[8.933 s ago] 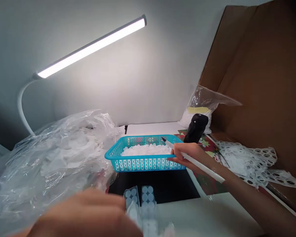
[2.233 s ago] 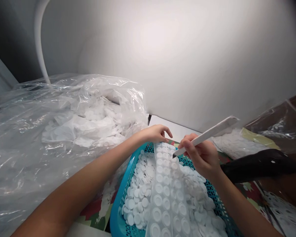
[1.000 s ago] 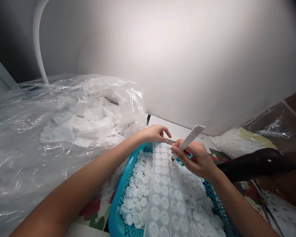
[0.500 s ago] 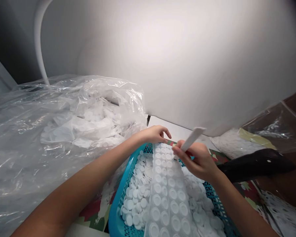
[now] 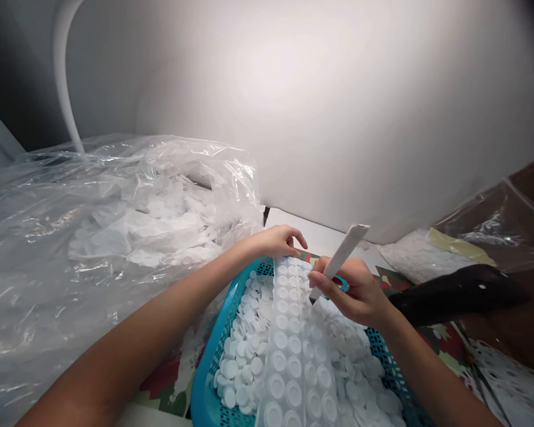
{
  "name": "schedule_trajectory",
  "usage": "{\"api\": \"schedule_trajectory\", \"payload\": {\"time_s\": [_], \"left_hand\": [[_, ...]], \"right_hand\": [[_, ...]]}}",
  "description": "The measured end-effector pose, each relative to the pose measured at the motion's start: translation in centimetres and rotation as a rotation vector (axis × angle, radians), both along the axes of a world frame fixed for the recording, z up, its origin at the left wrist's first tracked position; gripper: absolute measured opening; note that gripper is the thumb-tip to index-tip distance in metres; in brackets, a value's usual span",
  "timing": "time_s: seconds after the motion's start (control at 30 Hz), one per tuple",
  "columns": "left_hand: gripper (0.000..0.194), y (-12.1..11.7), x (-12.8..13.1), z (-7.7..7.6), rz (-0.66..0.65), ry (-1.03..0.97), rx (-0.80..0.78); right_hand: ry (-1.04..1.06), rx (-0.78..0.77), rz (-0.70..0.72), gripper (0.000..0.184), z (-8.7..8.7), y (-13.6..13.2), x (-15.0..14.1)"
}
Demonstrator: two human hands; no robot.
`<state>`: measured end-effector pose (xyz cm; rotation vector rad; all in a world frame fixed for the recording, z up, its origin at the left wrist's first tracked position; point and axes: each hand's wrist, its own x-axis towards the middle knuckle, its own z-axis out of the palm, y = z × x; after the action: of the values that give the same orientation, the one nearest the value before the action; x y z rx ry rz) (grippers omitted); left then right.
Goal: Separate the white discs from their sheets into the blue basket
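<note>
A long translucent sheet of round white discs point(image 5: 287, 362) in rows lies across the blue basket point(image 5: 204, 379), over many loose white discs point(image 5: 244, 350). My left hand point(image 5: 281, 241) grips the sheet's far end, its index finger lifted and bent; the fingertips below are partly hidden. My right hand point(image 5: 353, 290) is closed around a flat white stick-like tool point(image 5: 345, 249) with a dark tip. The tip points down at the sheet's right half, near its far end; whether it touches a disc is hard to tell.
A large clear plastic bag point(image 5: 160, 207) with white pieces fills the left side. At right are a black handle-like object point(image 5: 463, 293), another bag of white bits point(image 5: 413, 255) and a perforated white sheet point(image 5: 507, 379). A white wall point(image 5: 293, 118) rises behind.
My right hand has tilted the white tool, and its dark tip now shows lower, at the sheet. The sheet's right half sits at a different slant. My left hand stays nearly still.
</note>
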<state>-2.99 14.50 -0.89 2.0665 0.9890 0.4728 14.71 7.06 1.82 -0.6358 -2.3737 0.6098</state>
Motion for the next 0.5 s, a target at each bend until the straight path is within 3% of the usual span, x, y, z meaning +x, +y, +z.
{"api": "schedule_trajectory", "payload": {"time_s": [0.2, 0.4, 0.5], "left_hand": [[0.029, 0.01, -0.02, 0.06, 0.000, 0.005, 0.013], [0.029, -0.03, -0.05, 0.18, -0.010, 0.008, 0.011], [0.030, 0.04, -0.07, 0.06, -0.008, 0.009, 0.010]], "right_hand": [[-0.064, -0.002, 0.009, 0.025, -0.05, -0.04, -0.02], [-0.466, -0.017, 0.035, 0.036, -0.46, 0.03, -0.39], [-0.495, -0.035, 0.062, 0.038, -0.45, -0.06, -0.45]]}}
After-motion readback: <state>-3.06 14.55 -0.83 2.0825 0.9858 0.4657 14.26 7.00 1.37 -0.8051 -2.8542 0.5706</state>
